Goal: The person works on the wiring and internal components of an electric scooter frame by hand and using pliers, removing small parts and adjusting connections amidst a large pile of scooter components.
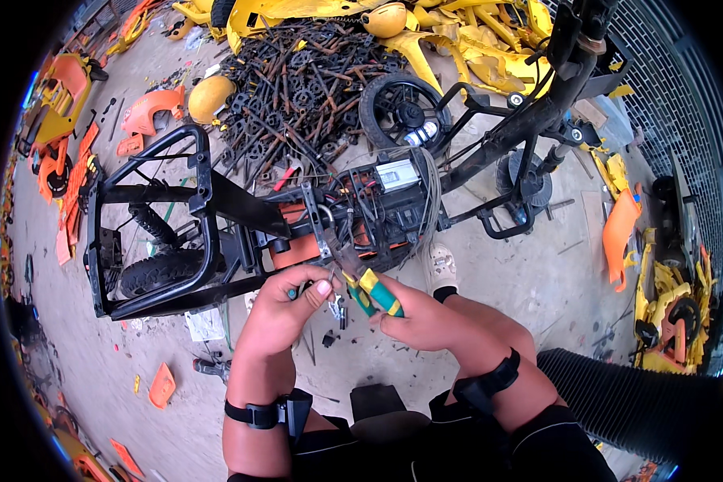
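My right hand [414, 317] grips pliers with green and yellow handles [384, 294]. Their dark jaws point up and left, toward the middle of a black scooter frame [245, 205] lying across the floor in front of me. Beside the jaws, my left hand [285, 312] is closed in a pinch between thumb and fingers. A small dark greenish end pokes out near its fingers, too small to name. Just beyond both hands, the frame's open bay holds wires, orange parts and a silver box [398, 174]. A bundle of grey cable [432, 189] hangs over its right part.
Rusty metal shafts [289, 96] form a heap behind the frame. Yellow panels [490, 60] pile up at the back, near a black wheel [404, 111]. Orange panels [154, 109] lie left; another [620, 233] lies right. A black ribbed tube [627, 398] is at lower right.
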Motion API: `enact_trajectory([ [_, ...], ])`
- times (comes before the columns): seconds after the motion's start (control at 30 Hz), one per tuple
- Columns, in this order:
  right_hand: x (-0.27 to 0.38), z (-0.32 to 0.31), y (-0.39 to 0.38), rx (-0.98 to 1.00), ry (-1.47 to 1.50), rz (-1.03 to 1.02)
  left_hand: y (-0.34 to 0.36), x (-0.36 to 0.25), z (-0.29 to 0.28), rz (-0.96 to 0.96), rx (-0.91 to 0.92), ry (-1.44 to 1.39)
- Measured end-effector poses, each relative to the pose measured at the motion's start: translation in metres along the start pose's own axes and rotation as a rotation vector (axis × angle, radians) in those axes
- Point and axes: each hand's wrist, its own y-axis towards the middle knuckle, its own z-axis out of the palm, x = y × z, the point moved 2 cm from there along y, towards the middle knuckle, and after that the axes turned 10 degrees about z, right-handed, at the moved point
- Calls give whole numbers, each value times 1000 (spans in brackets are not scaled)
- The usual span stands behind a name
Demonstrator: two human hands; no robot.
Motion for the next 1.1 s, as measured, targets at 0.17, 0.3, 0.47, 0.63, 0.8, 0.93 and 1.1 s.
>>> enact_trajectory([
  [0.17, -6, 1, 10, -270, -325, -338, -2, -5, 7, -5, -102, -41],
  [0.3, -2, 5, 7, -344, -366, -295, -4, 2, 5, 116, -138, 19],
  [0.47, 6, 9, 5, -487, -480, -407, -5, 6, 5, 136, -181, 51],
  [0.63, 9, 11, 3, -623, -581, -434, -4, 3, 6, 207, -171, 110],
  [0.8, 10, 13, 4, -697, -654, -441, -2, 0, 7, 315, -199, 153],
  [0.93, 9, 14, 4, -752, -686, -463, -3, 2, 6, 296, -204, 140],
  [1.1, 8, 13, 6, -797, -749, -478, -5, -1, 5, 305, -204, 138],
])
